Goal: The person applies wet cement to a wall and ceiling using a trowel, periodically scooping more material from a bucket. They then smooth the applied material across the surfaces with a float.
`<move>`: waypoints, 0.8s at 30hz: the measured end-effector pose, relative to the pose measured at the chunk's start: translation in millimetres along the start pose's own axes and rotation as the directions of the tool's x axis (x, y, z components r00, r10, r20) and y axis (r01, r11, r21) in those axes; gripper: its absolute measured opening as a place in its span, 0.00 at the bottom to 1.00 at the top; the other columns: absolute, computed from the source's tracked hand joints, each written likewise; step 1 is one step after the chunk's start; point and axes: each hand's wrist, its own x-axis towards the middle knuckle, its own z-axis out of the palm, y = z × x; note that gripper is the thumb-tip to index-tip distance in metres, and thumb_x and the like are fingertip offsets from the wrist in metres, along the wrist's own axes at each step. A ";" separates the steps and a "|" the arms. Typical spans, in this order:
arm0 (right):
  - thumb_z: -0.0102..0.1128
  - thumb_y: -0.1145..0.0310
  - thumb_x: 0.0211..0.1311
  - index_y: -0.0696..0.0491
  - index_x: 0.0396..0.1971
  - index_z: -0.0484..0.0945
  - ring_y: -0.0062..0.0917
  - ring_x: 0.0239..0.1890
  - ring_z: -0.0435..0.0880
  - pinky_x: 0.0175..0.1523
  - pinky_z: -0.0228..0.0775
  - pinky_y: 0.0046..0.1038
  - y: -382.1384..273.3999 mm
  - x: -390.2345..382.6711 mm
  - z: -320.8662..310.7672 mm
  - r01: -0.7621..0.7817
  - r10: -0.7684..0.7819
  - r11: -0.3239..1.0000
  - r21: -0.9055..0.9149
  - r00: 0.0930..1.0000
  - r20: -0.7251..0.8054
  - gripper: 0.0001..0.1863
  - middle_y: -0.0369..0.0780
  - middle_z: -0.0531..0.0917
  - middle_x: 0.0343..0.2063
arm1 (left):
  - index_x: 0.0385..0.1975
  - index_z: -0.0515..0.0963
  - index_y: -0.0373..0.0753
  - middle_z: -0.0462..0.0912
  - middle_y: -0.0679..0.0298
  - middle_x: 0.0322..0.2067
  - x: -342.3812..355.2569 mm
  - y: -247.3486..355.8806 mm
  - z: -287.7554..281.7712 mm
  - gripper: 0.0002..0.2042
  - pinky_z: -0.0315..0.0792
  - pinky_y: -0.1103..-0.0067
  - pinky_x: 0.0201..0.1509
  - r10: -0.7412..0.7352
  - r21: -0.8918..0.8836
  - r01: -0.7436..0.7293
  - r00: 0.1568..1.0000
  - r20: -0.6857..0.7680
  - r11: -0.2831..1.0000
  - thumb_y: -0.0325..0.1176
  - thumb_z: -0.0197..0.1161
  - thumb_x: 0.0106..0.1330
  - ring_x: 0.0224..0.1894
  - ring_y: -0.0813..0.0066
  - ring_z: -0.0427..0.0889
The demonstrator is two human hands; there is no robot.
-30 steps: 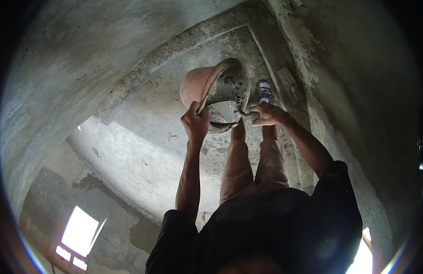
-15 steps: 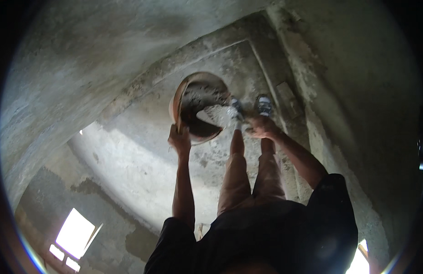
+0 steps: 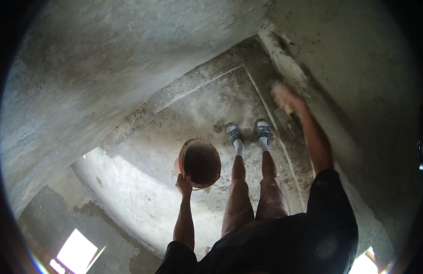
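A reddish-brown bucket (image 3: 181,157) hangs tilted over the floor, left of my legs, its dark mouth turned up toward me. My left hand (image 3: 184,184) is closed on its near rim or handle; which of the two I cannot tell. What lies deep inside the bucket is in shadow. Out to the right, by the wall, my right hand (image 3: 288,99) is closed and smeared by motion. A blurred grey trowel (image 3: 277,86) shows at its far side, its blade hard to make out.
Rough cement walls (image 3: 97,59) rise at the left and right, meeting at a far corner. A low raised ledge (image 3: 193,80) runs along their foot. My sandalled feet (image 3: 263,129) stand on the stained concrete floor (image 3: 143,178). A bright window opening (image 3: 77,251) is at lower left.
My right hand has swung from beside the bucket out and away to the right wall, with the trowel. My left hand has brought the bucket nearer to me.
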 end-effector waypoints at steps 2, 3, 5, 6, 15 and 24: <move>0.46 0.48 0.60 0.54 0.40 0.70 0.19 0.20 0.72 0.21 0.68 0.23 -52.3 -45.2 0.8 0.096 -0.055 0.985 0.142 0.962 -0.267 0.23 0.39 0.73 0.24 | 0.23 0.67 0.31 0.73 0.46 0.18 -13.6 -9.1 -5.8 0.11 0.67 0.64 0.28 0.020 0.005 -0.020 1.000 -0.024 1.000 0.30 0.60 0.44 0.23 0.47 0.74; 0.48 0.47 0.59 0.52 0.34 0.69 0.17 0.15 0.68 0.17 0.64 0.21 -65.4 -75.0 12.4 -0.016 0.029 0.998 0.053 0.964 -0.264 0.21 0.35 0.71 0.19 | 0.22 0.67 0.31 0.73 0.46 0.18 -17.9 -9.0 -5.8 0.11 0.67 0.64 0.28 0.051 0.005 -0.051 0.998 -0.041 0.999 0.29 0.60 0.44 0.23 0.46 0.74; 0.50 0.48 0.57 0.50 0.29 0.69 0.16 0.10 0.64 0.13 0.59 0.20 -52.0 -123.3 35.7 -0.167 0.146 0.983 -0.075 0.961 -0.235 0.18 0.32 0.68 0.14 | 0.22 0.67 0.32 0.73 0.45 0.17 -29.2 0.3 -7.6 0.10 0.67 0.63 0.28 0.036 -0.018 -0.036 0.999 -0.002 0.999 0.29 0.60 0.44 0.23 0.45 0.74; 0.51 0.50 0.57 0.50 0.30 0.69 0.16 0.10 0.65 0.12 0.59 0.20 -36.7 -142.6 54.3 -0.199 0.175 0.974 -0.113 0.966 -0.188 0.17 0.33 0.69 0.14 | 0.22 0.66 0.32 0.72 0.46 0.17 -31.0 5.7 -9.1 0.10 0.67 0.63 0.28 0.007 -0.024 -0.007 1.000 0.027 1.000 0.29 0.59 0.44 0.22 0.45 0.74; 0.56 0.58 0.50 0.55 0.47 0.69 0.34 0.34 0.80 0.30 0.71 0.35 166.4 -135.1 136.4 0.334 -0.283 0.069 -0.940 0.910 0.302 0.25 0.51 0.78 0.30 | 0.22 0.67 0.34 0.70 0.45 0.16 -24.9 57.1 19.6 0.13 0.65 0.65 0.23 0.161 -0.141 -0.163 0.987 -0.024 0.977 0.34 0.63 0.46 0.22 0.43 0.69; 0.54 0.69 0.46 0.52 0.31 0.71 0.28 0.22 0.73 0.24 0.67 0.32 123.9 -74.7 187.1 0.124 -0.690 -0.334 -0.934 0.643 0.332 0.09 0.38 0.74 0.27 | 0.22 0.67 0.35 0.70 0.50 0.17 -21.7 183.6 -13.3 0.12 0.66 0.72 0.22 0.362 -0.229 -0.351 0.932 0.006 0.908 0.29 0.66 0.45 0.20 0.48 0.67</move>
